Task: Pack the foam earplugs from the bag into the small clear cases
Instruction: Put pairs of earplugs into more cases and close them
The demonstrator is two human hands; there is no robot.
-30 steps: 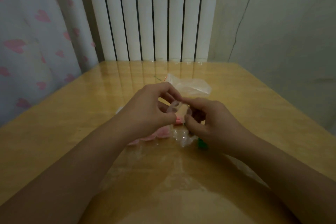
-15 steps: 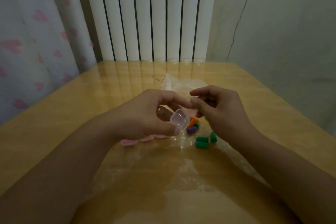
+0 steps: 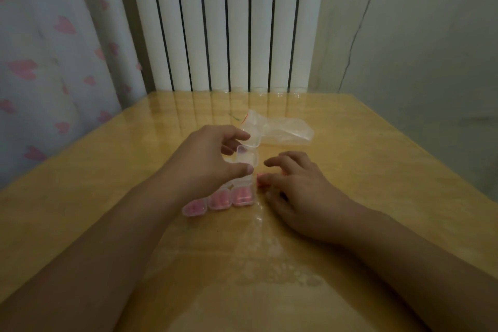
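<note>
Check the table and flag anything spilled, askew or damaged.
Nothing looks spilled or broken. Three filled cases sit in a slightly curved row by the left hand, which holds an open clear case. The right hand covers the loose earplugs. The crumpled bag lies behind them.

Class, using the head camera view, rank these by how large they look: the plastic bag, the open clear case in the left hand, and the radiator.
1. Radiator
2. Plastic bag
3. Open clear case, partly hidden by the left hand; the radiator stands farther away, so it only looks smaller than it is.
</note>
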